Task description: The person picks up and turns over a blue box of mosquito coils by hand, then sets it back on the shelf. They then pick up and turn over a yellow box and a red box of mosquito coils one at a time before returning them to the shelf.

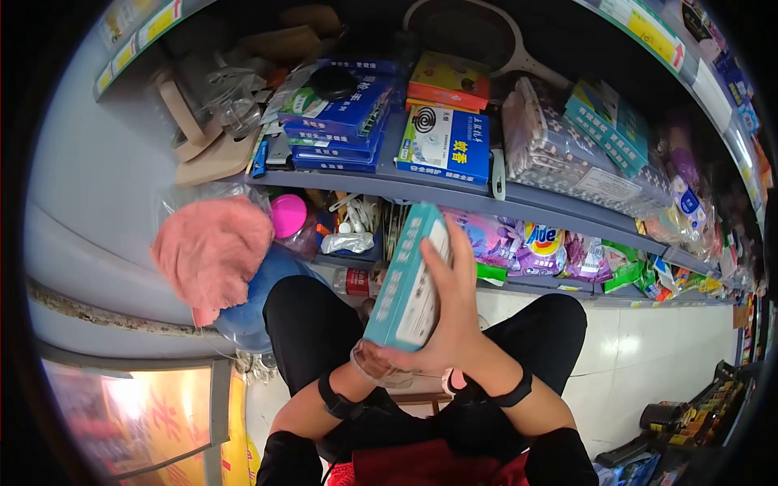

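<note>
A teal and white box with lettering on its side stands tilted in front of the lower shelf, above my lap. My right hand is closed on the right side of this box, with fingers reaching up along its white face. At the box's bottom end, my left hand holds the near corner; most of its fingers are hidden. On the upper shelf lies a similar teal box, resting on wrapped patterned packs.
Blue mosquito-coil boxes and a blue stack fill the upper shelf. Detergent bags sit below. A pink cloth covers a blue water jug at left. Dark cans stand at lower right.
</note>
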Demonstrator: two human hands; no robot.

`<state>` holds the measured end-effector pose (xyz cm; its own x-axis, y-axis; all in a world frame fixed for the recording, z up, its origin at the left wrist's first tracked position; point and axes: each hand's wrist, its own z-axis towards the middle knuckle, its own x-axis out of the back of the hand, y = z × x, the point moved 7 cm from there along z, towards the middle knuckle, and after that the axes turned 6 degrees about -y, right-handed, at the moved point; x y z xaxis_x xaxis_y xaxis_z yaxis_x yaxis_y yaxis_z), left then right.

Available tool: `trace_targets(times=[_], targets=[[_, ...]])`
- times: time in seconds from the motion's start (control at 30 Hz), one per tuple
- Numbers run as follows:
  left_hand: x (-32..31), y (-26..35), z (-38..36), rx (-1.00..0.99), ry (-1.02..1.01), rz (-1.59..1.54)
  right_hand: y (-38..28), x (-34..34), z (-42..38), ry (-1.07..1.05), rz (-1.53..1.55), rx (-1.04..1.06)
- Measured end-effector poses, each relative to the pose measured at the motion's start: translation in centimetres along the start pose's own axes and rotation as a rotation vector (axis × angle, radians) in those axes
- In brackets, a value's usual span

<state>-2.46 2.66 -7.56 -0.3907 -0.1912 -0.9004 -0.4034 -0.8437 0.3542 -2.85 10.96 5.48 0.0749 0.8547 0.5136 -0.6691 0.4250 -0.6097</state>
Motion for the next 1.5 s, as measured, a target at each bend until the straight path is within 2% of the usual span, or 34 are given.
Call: trace_targets(times=[0.07,0.1,0.13,0.23,0.37,0.57,0.67,0.7,0.8,0.87,0.9,0.97,1.0,1.03,1.13,1.17,1.2,1.27,1.3,1.4,1.47,1.5], targets=[[0.8,0.0,-0.1,0.050,0.082,0.051,1.4,0.6,0.2,0.060,-0.023,-0.008],[0.3,0.9,0.2,0.117,0.210,0.157,1.9,0.5,0.0,0.081,-0.010,-0.017],[-0.4,1.7,0.3,0.140,0.248,0.211,1.7,0.2,-0.3,0.077,0.008,-0.015],[-2.0,3.0,0.0,0.136,0.226,0.293,-0.2,-1.4,-1.0,0.050,0.067,0.000],[-2.3,2.3,-0.3,0.111,0.189,0.293,-3.2,-1.7,-0.7,-0.069,0.030,0.148],[-0.3,-0.4,0.2,0.077,0.149,0.251,0.7,1.2,0.6,0.123,0.041,0.027],[-0.9,0.0,0.9,0.075,0.181,0.393,3.0,1.7,0.5,0.184,0.175,0.013],[-1.9,0.7,1.3,0.067,0.187,0.453,3.4,1.8,0.5,0.193,0.232,0.018],[-5.0,2.4,2.5,0.009,0.225,0.594,4.4,1.3,0.1,0.245,0.926,-0.236],[-5.6,2.9,3.2,0.026,0.417,0.557,5.9,1.1,-1.9,0.196,1.184,-0.433],[-5.0,2.8,2.9,0.112,0.618,0.385,6.0,1.2,-2.4,0.224,1.311,-0.515],[-4.0,2.4,2.3,0.136,0.661,0.326,6.3,1.5,-3.0,0.319,1.602,-0.629],[-2.4,2.2,1.7,0.071,0.510,0.445,6.2,1.6,-3.0,0.394,1.767,-0.659],[0.3,1.7,0.5,0.006,0.357,0.560,6.6,1.7,-3.4,0.377,1.782,-0.683],[14.5,-2.7,-2.6,-0.025,-0.068,-0.156,7.3,2.0,-3.6,0.399,1.807,-0.751],[13.2,-2.7,-0.9,-0.084,-0.100,-0.244,7.4,2.1,-3.6,0.418,1.814,-0.770],[11.7,-2.4,0.8,-0.143,-0.132,-0.332,7.3,2.0,-3.5,0.336,1.843,-0.725],[9.4,-0.8,2.2,-0.214,-0.075,-0.156,7.3,1.6,-3.6,0.173,1.897,-0.629],[7.9,0.4,2.5,-0.223,0.013,0.106,7.5,1.5,-4.0,0.246,1.895,-0.684],[3.6,4.2,2.6,-0.230,0.276,0.901,6.7,0.6,-3.8,0.170,1.949,-0.681],[4.5,5.0,1.5,-0.137,0.380,1.150,6.6,0.1,-3.8,0.139,1.931,-0.701],[6.7,5.4,0.0,-0.049,0.396,1.133,7.1,-0.2,-4.2,0.119,1.911,-0.717]])
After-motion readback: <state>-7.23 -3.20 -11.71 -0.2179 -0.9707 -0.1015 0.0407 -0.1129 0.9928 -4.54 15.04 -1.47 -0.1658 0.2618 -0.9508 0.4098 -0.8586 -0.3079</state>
